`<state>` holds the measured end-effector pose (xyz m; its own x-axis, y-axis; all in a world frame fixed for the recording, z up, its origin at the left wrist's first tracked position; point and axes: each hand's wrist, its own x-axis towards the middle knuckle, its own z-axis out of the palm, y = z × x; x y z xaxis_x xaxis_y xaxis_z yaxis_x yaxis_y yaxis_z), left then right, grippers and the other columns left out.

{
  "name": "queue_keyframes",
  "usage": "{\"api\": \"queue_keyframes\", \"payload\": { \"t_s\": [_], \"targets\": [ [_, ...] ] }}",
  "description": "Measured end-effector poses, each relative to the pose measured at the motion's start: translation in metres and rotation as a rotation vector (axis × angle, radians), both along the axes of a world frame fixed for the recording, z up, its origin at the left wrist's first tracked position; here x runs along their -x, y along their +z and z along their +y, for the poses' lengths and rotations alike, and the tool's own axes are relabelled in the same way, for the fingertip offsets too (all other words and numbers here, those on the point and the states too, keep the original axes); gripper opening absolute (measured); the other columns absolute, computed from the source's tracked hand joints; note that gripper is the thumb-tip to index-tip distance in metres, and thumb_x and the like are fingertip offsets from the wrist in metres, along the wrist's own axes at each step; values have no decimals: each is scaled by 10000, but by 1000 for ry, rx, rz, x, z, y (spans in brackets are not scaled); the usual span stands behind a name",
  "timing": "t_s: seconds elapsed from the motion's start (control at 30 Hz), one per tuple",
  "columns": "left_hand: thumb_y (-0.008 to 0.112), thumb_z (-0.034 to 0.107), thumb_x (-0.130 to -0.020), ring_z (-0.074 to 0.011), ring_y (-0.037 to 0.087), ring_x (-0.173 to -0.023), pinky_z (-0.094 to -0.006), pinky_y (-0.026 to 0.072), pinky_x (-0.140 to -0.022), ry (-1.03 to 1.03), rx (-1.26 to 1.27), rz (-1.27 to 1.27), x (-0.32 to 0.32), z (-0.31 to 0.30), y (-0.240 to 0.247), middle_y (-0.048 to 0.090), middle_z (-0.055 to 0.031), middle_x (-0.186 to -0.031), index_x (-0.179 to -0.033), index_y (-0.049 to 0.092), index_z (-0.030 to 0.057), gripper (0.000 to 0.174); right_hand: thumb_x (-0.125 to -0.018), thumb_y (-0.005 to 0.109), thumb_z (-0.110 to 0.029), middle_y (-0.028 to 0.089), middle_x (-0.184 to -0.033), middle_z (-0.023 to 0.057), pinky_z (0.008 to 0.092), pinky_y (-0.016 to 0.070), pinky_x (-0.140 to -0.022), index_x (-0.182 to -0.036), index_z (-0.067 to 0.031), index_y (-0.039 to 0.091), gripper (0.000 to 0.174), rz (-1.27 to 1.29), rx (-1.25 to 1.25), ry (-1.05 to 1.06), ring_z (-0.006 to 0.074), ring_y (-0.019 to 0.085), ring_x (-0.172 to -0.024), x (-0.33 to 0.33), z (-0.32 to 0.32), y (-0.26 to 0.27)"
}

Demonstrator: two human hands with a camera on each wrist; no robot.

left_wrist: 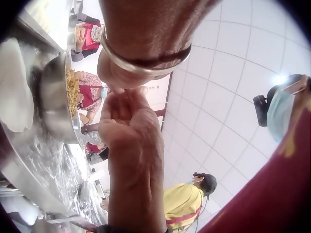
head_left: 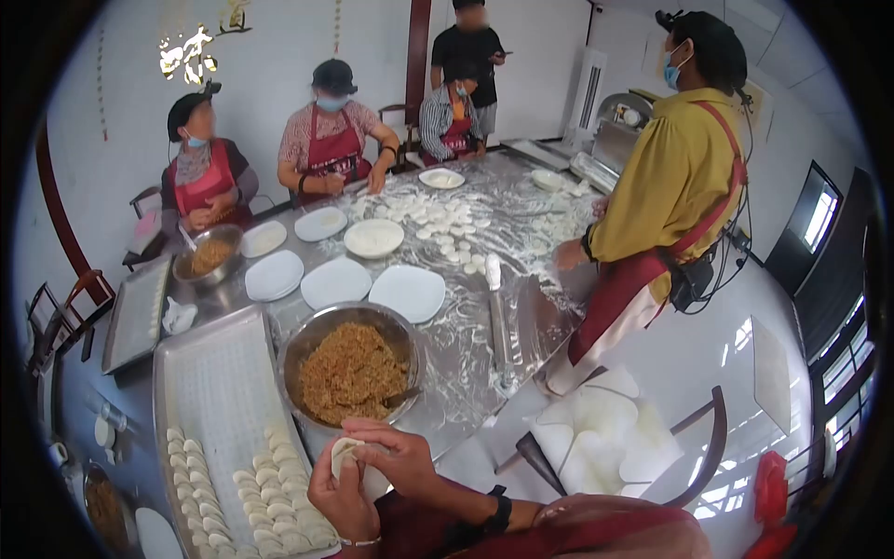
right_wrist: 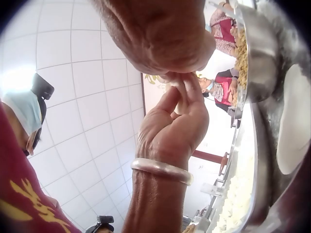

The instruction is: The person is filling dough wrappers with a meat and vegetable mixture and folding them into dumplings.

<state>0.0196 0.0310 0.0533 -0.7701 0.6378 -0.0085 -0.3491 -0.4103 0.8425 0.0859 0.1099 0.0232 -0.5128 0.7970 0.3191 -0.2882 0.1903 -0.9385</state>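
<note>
A pale dumpling (head_left: 345, 451) is pinched between both hands near the table's edge, in front of the filling bowl. My left hand (head_left: 343, 494), with a bracelet at the wrist, curls its fingers round one side of it. Thumb and fingers of my right hand (head_left: 402, 460) press on the other side; a black band is on that wrist. In the right wrist view the left hand (right_wrist: 171, 127) holds the dough, mostly hidden by the fingers. The left wrist view shows both hands meeting, the right hand (left_wrist: 133, 131) below the bracelet.
A steel bowl of filling (head_left: 352, 373) with a spoon stands ahead. To the left lies a tray (head_left: 219, 373) with rows of dumplings. White plates (head_left: 407, 293), floured dough rounds (head_left: 452, 219) and a rolling tool (head_left: 499, 321) lie farther off. Several people stand or sit around; a chair (head_left: 605, 433) is at right.
</note>
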Motion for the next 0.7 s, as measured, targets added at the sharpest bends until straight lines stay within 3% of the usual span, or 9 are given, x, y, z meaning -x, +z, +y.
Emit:
{"api": "queue_keyframes", "payload": {
  "t_s": [0.23, 0.53, 0.7],
  "targets": [
    [600, 6, -918, -167, 643, -939, -261, 554, -812, -7, -39, 49, 0, -4, -11, 629, -135, -1102, -1208, 556, -111, 315, -882, 676, -30, 639, -1262, 157, 314, 450, -1026, -1079, 37, 696, 209, 75, 102, 16, 220, 591, -1193, -1, -7, 1],
    [634, 38, -915, -175, 657, -955, -301, 579, -848, -18, -62, 41, -17, -11, -2, 639, -126, -1102, -1199, 569, -90, 318, -884, 671, -6, 663, -1205, 160, 382, 419, -1058, -1051, 19, 708, 173, 122, -136, 7, 284, 563, -1231, -16, -6, 5],
    [635, 41, -915, -171, 659, -948, -293, 579, -839, -4, -75, 35, -21, -13, -5, 640, -129, -1109, -1198, 570, -90, 319, -900, 647, -30, 654, -1233, 152, 374, 422, -1056, -1077, 25, 700, 193, 76, -196, 12, 291, 559, -1241, -24, -7, 10]
  ]
}}
